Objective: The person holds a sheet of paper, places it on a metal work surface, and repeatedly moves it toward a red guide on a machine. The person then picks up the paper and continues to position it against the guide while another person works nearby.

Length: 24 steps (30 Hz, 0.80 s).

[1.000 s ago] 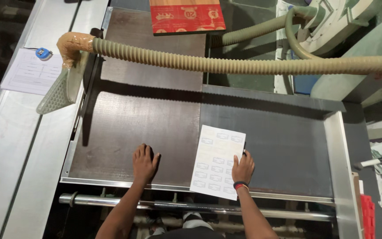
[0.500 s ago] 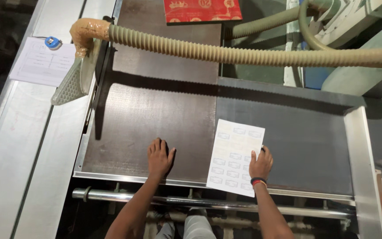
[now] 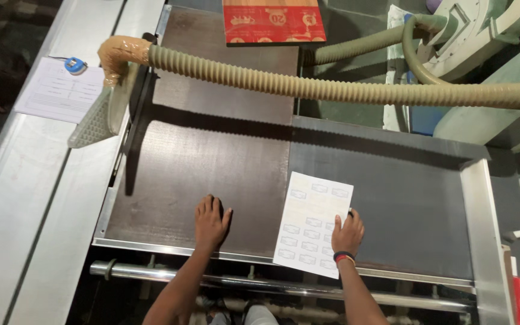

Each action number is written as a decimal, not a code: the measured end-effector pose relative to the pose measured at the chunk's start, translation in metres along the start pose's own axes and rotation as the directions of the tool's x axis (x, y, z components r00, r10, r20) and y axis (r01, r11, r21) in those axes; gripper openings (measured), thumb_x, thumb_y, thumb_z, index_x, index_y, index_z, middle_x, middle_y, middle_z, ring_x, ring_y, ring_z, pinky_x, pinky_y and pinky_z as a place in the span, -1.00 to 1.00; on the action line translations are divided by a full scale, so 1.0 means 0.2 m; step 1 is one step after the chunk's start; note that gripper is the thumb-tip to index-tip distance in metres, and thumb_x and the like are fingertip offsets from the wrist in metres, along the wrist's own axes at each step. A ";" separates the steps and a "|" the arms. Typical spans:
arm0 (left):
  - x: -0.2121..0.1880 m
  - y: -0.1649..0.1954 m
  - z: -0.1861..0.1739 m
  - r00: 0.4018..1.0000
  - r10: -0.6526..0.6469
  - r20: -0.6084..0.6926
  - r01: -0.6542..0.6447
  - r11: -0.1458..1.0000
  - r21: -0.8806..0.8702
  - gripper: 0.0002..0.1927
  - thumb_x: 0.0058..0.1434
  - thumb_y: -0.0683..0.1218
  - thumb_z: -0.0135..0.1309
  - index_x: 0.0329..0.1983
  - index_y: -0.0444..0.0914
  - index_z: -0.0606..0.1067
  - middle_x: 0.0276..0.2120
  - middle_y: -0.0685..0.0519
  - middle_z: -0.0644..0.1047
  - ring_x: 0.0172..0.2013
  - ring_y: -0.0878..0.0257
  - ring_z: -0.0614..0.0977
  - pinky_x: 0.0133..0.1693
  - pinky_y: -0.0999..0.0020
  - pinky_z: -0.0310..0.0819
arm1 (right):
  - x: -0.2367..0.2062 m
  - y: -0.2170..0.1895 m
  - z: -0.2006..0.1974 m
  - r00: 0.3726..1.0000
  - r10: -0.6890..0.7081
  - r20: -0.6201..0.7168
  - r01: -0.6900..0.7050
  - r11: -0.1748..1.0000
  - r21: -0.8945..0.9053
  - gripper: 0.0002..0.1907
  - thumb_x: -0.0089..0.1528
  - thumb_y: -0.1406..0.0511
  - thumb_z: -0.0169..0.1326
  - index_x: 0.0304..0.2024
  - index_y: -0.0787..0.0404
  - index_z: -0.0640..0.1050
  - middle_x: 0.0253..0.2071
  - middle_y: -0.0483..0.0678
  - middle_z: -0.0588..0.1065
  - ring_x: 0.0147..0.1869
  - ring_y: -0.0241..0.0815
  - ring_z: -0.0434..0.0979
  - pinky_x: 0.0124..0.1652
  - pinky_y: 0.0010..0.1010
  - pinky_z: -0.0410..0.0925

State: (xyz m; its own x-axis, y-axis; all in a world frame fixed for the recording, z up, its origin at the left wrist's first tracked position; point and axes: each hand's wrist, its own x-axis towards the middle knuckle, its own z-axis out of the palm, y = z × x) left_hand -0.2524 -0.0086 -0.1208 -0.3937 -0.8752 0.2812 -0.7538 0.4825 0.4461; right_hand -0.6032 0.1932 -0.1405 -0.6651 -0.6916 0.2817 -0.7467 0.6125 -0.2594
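Note:
A dark brown board (image 3: 212, 162) lies flat on a metal machine table (image 3: 410, 198). My left hand (image 3: 211, 221) rests palm down on the board near its front edge, fingers together. A white sheet of printed labels (image 3: 311, 221) lies on the board's right part. My right hand (image 3: 348, 232) presses on the sheet's right edge; a wristband is on that wrist.
A ribbed beige hose (image 3: 308, 87) crosses above the table to a guard (image 3: 100, 111) at the left. A red printed board (image 3: 272, 21) lies at the far end. A paper with a blue tape measure (image 3: 74, 63) sits on the left rail. A steel bar (image 3: 260, 283) runs along the front.
The view has shifted down and right, so the board, sheet and both hands appear higher and further right. Both hands keep their places on the board and sheet.

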 end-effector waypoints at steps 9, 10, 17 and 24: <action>0.00 0.18 0.17 0.998 -0.056 0.035 0.056 0.998 -0.010 -0.42 0.30 0.17 0.01 0.17 -0.36 0.38 0.23 -0.21 0.37 0.27 -0.13 0.32 0.28 -0.02 0.11 | 0.09 0.25 0.00 0.998 0.030 0.049 -0.031 0.999 0.016 -0.60 0.37 0.15 -0.04 0.01 0.38 0.52 0.27 0.10 0.37 0.31 0.12 0.33 0.30 -0.02 0.13; -0.03 0.20 0.18 0.998 -0.055 0.037 0.055 0.998 -0.008 -0.42 0.30 0.17 0.01 0.18 -0.36 0.37 0.24 -0.21 0.36 0.28 -0.13 0.31 0.29 -0.02 0.10 | 0.08 0.27 0.00 0.998 0.033 0.055 -0.033 0.999 0.009 -0.61 0.37 0.15 -0.03 -0.01 0.38 0.52 0.27 0.11 0.37 0.32 0.12 0.33 0.30 -0.02 0.13; -0.09 0.26 0.15 0.999 -0.025 0.020 0.024 0.999 0.049 -0.35 0.30 0.19 -0.02 0.25 -0.37 0.34 0.33 -0.20 0.30 0.35 -0.10 0.26 0.33 -0.01 0.04 | 0.00 0.31 -0.05 0.999 0.028 0.043 -0.029 0.999 0.019 -0.63 0.36 0.16 -0.01 -0.04 0.38 0.51 0.28 0.13 0.37 0.31 0.14 0.33 0.30 -0.01 0.13; -0.10 0.25 0.12 0.998 -0.045 0.047 0.042 0.996 0.074 -0.37 0.30 0.20 -0.01 0.24 -0.35 0.36 0.34 -0.16 0.30 0.35 -0.07 0.26 0.33 0.01 0.05 | -0.04 0.30 -0.02 0.998 0.029 0.056 -0.031 0.999 0.029 -0.63 0.38 0.16 -0.02 -0.01 0.37 0.50 0.31 0.10 0.37 0.31 0.14 0.32 0.32 -0.03 0.14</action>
State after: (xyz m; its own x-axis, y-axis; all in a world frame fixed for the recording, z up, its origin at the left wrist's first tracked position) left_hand -0.2948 0.0332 -0.1239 -0.3838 -0.8968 0.2201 -0.8062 0.4417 0.3937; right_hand -0.6426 0.2371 -0.1550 -0.6851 -0.6937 0.2221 -0.7254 0.6221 -0.2946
